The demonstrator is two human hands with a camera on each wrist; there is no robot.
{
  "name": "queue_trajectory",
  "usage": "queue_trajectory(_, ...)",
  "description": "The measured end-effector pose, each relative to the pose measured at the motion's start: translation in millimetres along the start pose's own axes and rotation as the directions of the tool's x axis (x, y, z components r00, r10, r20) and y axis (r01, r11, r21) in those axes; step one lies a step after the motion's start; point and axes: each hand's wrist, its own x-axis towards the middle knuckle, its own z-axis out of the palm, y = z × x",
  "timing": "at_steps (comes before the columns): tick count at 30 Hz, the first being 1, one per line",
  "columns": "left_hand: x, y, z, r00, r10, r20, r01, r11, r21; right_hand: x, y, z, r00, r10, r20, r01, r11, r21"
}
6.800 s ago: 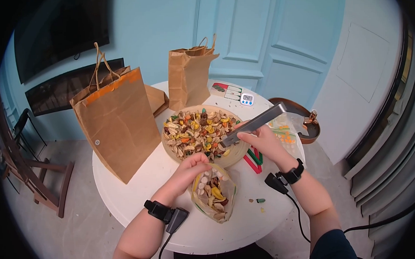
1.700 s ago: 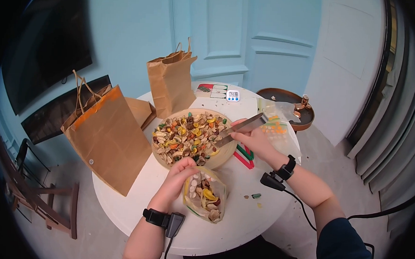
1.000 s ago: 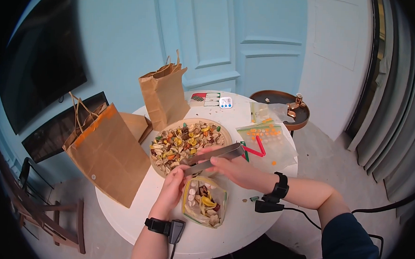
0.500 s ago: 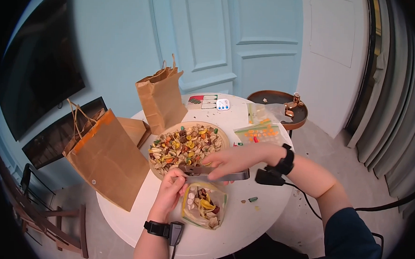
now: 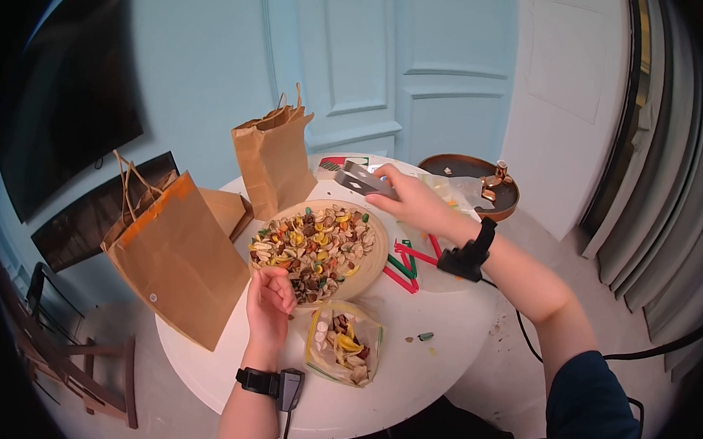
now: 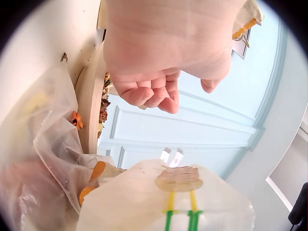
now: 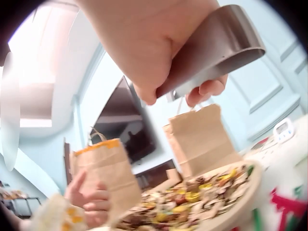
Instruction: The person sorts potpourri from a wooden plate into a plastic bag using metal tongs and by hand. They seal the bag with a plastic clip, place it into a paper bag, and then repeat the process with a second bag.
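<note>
My right hand (image 5: pixel 416 201) grips flat metal tongs (image 5: pixel 361 180) and is raised over the back right rim of a round wooden tray (image 5: pixel 377 261). Dried potpourri pieces (image 5: pixel 311 237) fill most of that tray. In the right wrist view the tongs' rounded bend (image 7: pixel 236 31) sticks out past the palm. My left hand (image 5: pixel 269 307) hovers at the tray's front edge, fingers loosely curled and holding nothing. Just right of it, an open clear zip bag (image 5: pixel 345 346) with some potpourri inside stands on the table; the left wrist view shows the bag wall (image 6: pixel 159 207) below the hand.
Brown paper bags (image 5: pixel 182 266) stand left and behind the tray. Red and green clips (image 5: pixel 403 274) lie to its right, by flat plastic bags (image 5: pixel 448 194). A few loose scraps (image 5: pixel 426 336) dot the white table (image 5: pixel 406 381). A timer (image 7: pixel 284 130) stands at the back.
My right hand has carried the tongs from beside my left hand up and away, past the tray's far right. My left hand has come off the tongs' tips and shifted slightly left.
</note>
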Motion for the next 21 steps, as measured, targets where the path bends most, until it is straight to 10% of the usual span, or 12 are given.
queue_trajectory(11,-0.9,-4.9,-3.3,0.999,-0.042,0.032,0.041,0.999,0.018,1.7,72.6,26.2,0.973,-0.007,0.231,0.139,0.815,-0.562)
queue_trajectory(21,-0.3,-4.3,-2.2,0.998,-0.046,0.031,0.045,0.998,0.034,17.2,84.8,49.2,0.971,-0.089,0.224,0.197,0.827,-0.527)
